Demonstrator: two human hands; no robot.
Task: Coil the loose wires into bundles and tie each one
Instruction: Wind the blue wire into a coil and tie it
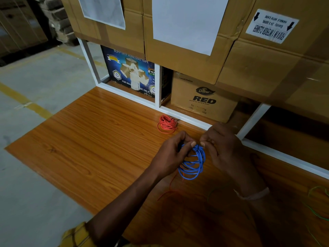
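While both hands, left hand [175, 148] and right hand [220, 145], pinch the top of the blue wire coil [193, 164] above the table [89, 139] near its far edge, it looks light, springy, best gripped across its gathered loops.

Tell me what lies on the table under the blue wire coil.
Under the blue wire coil, held by the left hand and right hand, a loose red wire trails over the wooden table. The coil and hands hide the rest.
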